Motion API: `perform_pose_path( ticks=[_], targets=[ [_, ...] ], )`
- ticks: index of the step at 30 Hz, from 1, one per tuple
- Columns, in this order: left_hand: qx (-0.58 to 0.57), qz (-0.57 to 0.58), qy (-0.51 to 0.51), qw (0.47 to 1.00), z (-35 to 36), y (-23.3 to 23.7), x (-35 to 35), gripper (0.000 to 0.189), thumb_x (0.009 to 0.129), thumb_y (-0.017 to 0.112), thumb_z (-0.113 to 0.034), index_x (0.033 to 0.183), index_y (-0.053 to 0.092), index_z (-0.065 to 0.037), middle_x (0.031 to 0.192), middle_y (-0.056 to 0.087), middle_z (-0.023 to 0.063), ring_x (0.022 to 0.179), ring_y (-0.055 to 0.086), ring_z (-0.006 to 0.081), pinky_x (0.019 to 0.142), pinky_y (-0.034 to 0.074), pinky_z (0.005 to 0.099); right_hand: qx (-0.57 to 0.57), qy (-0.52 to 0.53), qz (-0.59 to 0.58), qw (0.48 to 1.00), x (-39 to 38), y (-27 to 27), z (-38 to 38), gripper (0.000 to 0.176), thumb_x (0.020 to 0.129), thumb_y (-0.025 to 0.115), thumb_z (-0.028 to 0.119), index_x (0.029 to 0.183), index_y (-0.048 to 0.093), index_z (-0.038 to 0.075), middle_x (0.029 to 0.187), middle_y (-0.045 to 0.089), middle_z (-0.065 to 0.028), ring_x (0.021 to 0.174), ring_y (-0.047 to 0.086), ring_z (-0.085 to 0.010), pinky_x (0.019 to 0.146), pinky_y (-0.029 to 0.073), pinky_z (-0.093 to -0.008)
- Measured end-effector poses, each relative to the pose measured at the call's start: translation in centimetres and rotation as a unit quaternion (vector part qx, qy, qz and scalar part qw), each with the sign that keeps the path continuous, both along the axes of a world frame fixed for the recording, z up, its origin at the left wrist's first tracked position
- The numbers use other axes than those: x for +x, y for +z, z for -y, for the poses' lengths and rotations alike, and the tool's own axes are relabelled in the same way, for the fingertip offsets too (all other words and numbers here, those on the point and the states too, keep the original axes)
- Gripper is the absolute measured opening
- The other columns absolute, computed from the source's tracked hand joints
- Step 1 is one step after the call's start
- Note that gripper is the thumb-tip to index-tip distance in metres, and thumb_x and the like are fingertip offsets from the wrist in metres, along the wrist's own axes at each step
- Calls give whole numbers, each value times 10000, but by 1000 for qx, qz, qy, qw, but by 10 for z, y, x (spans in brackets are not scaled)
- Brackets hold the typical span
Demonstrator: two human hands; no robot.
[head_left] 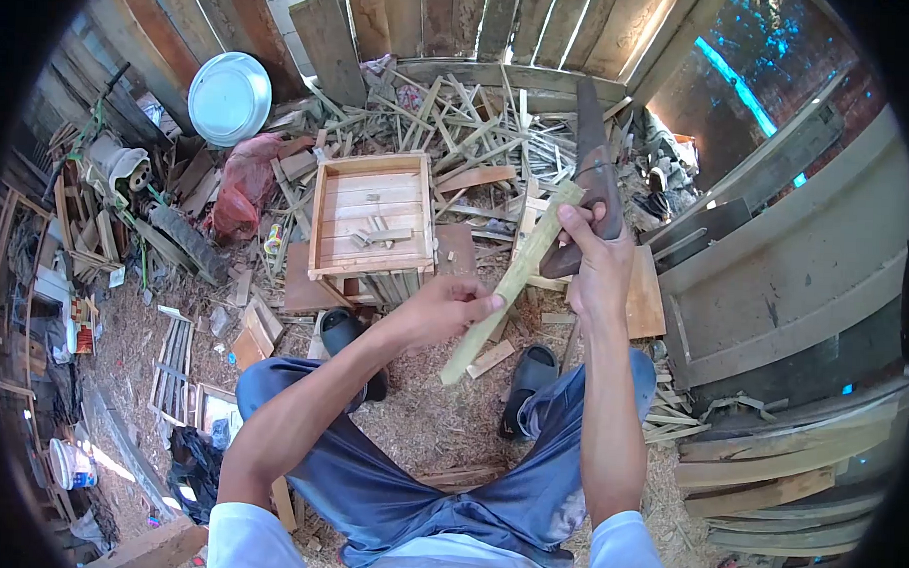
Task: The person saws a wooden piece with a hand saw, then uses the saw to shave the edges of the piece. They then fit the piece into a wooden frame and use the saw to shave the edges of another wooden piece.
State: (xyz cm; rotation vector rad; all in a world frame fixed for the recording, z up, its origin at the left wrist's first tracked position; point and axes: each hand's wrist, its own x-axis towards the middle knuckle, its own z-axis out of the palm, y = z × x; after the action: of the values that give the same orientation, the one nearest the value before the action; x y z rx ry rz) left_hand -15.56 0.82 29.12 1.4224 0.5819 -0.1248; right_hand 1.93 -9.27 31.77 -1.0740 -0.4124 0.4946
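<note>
A pale, roughly sawn wooden strip (513, 278) slants between my hands, above the ground. My left hand (442, 312) has its fingers curled, with the thumb and fingertips at the strip's left edge. My right hand (598, 247) grips the dark handle of a handsaw (594, 154), its blade pointing up and away. The thumb of that hand also lies against the strip's upper end. Just left of the strip stands a wooden box (371, 249) with a shallow tray-like top, on which several small wood pieces (381, 235) lie.
Offcuts and thin sticks (460, 129) are heaped behind the box. A white basin (230, 98) leans at the back left, near a red plastic bag (244, 189). Curved boards (788, 476) are stacked at the right, below a large panel (796, 266). Sawdust covers the ground (434, 434).
</note>
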Motion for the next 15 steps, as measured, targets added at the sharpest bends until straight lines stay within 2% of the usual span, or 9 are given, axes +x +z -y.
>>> perform_pose_path(
  ticks=[5, 7, 9, 13, 15],
  targets=[
    [23, -34, -19, 999, -2, 12, 3, 366, 931, 629, -403, 951, 652, -39, 795, 597, 3, 699, 512, 80, 623, 411, 229, 0, -4, -7, 1000, 2, -1, 6, 274, 777, 773, 25, 897, 536, 95, 796, 617, -6, 675, 543, -93, 657, 449, -245],
    [15, -64, -33, 997, 0, 13, 3, 373, 932, 623, -413, 959, 656, -43, 798, 604, 4, 717, 524, 81, 644, 418, 233, 53, 39, -46, 997, 7, -2, 7, 265, 795, 757, 17, 887, 533, 125, 801, 609, 7, 681, 545, -98, 672, 452, -241],
    [-43, 33, -45, 997, 5, 5, 3, 383, 923, 631, -426, 967, 665, -47, 783, 614, -2, 700, 540, 81, 616, 429, 240, 69, 57, -67, 994, 11, -4, 7, 264, 803, 748, 12, 880, 529, 139, 806, 607, 13, 691, 544, -99, 678, 452, -238],
    [-65, 37, -69, 995, 1, 7, 2, 376, 919, 636, -418, 965, 673, -46, 780, 625, -9, 681, 554, 81, 593, 439, 232, 121, 95, -108, 982, 14, -1, 9, 276, 817, 731, 1, 857, 517, 170, 827, 600, 28, 720, 541, -96, 695, 447, -229],
    [-44, 57, -64, 995, -2, 14, 2, 351, 920, 643, -394, 947, 676, -46, 784, 624, -17, 669, 548, 69, 575, 434, 230, 118, 82, -115, 983, 15, 0, 9, 277, 820, 728, -3, 855, 516, 173, 837, 599, 29, 726, 544, -95, 693, 448, -230]
  ],
)
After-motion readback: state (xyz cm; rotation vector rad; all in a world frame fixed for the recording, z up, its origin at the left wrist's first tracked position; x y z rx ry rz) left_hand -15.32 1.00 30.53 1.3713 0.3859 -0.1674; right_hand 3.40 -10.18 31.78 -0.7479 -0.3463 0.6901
